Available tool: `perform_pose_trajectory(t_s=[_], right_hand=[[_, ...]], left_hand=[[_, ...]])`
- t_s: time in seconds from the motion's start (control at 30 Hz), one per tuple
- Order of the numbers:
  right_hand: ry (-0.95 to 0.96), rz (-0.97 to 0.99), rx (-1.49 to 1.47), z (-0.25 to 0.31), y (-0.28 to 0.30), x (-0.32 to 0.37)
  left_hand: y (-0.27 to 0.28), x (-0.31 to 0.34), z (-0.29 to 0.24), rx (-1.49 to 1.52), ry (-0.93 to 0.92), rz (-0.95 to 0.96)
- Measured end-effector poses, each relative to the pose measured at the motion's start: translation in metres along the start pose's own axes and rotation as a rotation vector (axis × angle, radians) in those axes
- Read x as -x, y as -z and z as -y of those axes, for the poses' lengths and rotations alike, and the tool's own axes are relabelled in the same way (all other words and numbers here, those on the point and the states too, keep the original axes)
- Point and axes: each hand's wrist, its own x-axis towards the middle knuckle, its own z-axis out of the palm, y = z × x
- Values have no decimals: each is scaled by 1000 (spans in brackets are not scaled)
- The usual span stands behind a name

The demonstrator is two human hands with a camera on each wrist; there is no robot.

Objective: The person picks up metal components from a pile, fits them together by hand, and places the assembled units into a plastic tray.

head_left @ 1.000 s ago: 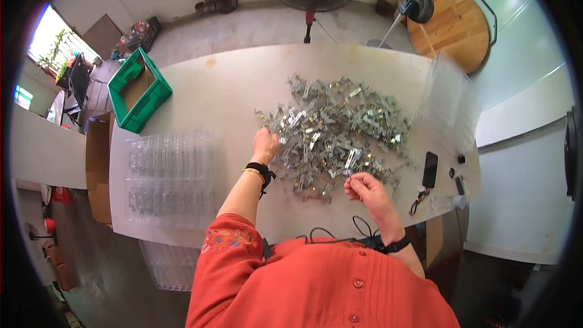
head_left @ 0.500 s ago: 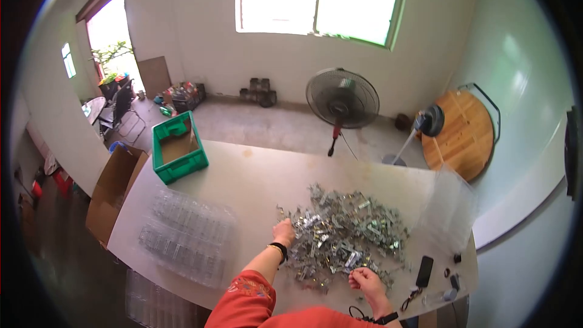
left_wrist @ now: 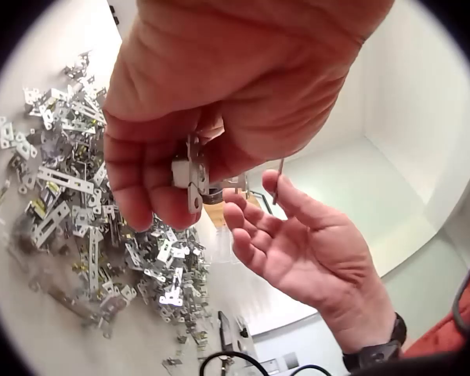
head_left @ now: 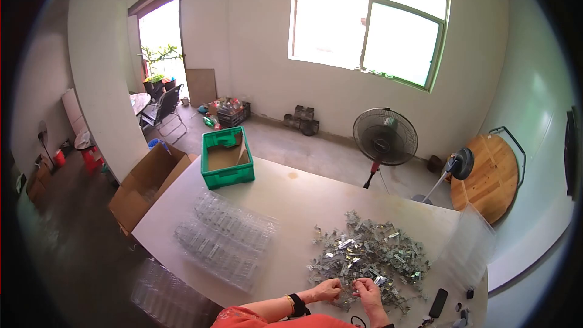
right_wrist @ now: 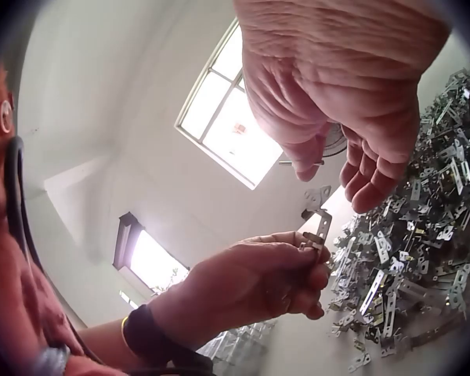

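Note:
Metal brackets lie in a loose pile [head_left: 388,249] on the table. At the pile's near edge, my left hand [head_left: 327,290] pinches a small metal bracket [left_wrist: 196,174] between thumb and curled fingers; in the right wrist view, the bracket [right_wrist: 321,225] sticks up from them. Close on its right is my right hand [head_left: 369,295], palm turned toward the left one. A thin metal pin [left_wrist: 280,180] is pinched at its thumb, and the pin [right_wrist: 288,163] shows also in the right wrist view. Pin and bracket are apart.
Clear plastic trays [head_left: 228,240] lie on the table's left, with a green crate [head_left: 228,177] behind them. More clear plastic [head_left: 467,246] stands at the right, near a phone [head_left: 438,302]. A cardboard box [head_left: 143,185] adjoins the left edge; a fan [head_left: 385,136] stands beyond.
My left hand has moved from the pile's left edge toward my right hand, and now they are close together. The head view has tilted up and turned left, showing more window and door.

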Motion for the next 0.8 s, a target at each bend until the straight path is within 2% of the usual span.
perform_pose_trajectory(t_s=[0.07, 0.23, 0.3, 0.43, 0.63, 0.7, 0.8], right_hand=[[-20, 132, 25, -1, -12, -2], [33, 171, 41, 19, -44, 6], [52, 184, 42, 26, -50, 9], [79, 203, 96, 34, -54, 10], [94, 211, 108, 47, -56, 14], [141, 235, 127, 44, -52, 13], [140, 243, 167, 49, -52, 17]], left_hand=[[5, 13, 2, 55, 24, -7], [23, 37, 2, 159, 73, 26], [28, 45, -2, 416, -5, 132], [34, 58, -19, 693, 22, 222], [33, 62, -26, 697, -2, 261], [31, 61, -26, 733, -28, 329], [27, 59, -25, 779, 19, 283]])
